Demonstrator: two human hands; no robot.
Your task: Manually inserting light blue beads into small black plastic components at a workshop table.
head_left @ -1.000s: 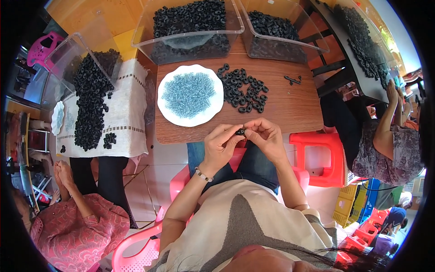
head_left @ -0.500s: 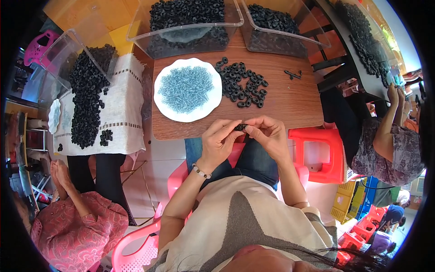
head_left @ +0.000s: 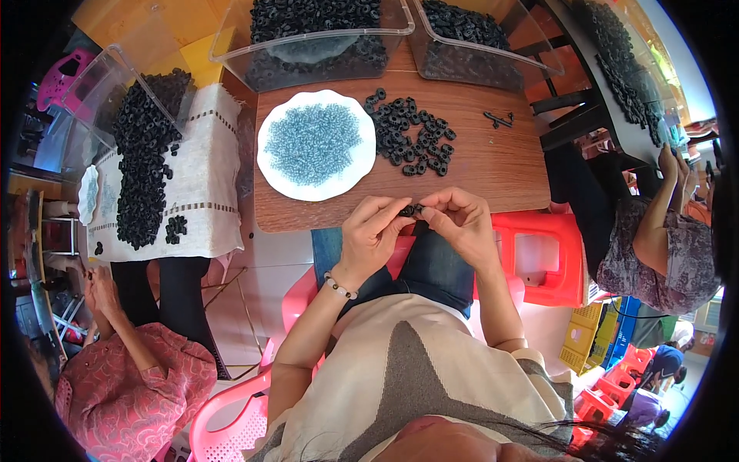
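Above my lap, just off the front edge of the wooden table (head_left: 493,173), my left hand (head_left: 368,237) pinches a small black ring-shaped part (head_left: 407,210) between thumb and fingertips. My right hand (head_left: 466,225) closes its thumb and index finger on the right end of that part; whether a smaller piece sits between them is too small to tell. Beyond my hands lies a loose pile of similar black parts (head_left: 396,138). Left of the pile, a white scalloped plate (head_left: 269,171) holds a mound of tiny clear blue-grey beads (head_left: 314,144).
Two clear plastic bins (head_left: 312,40) (head_left: 493,58) of black parts stand at the table's far edge. A thin black piece (head_left: 498,119) lies at the right. Co-workers sit left (head_left: 138,385) and right (head_left: 654,254). A red stool (head_left: 566,250) stands at my right.
My hands stay together at the table edge, and my right fingers have drawn slightly rightward, showing more of the black part. The co-worker's hands at left have shifted slightly.
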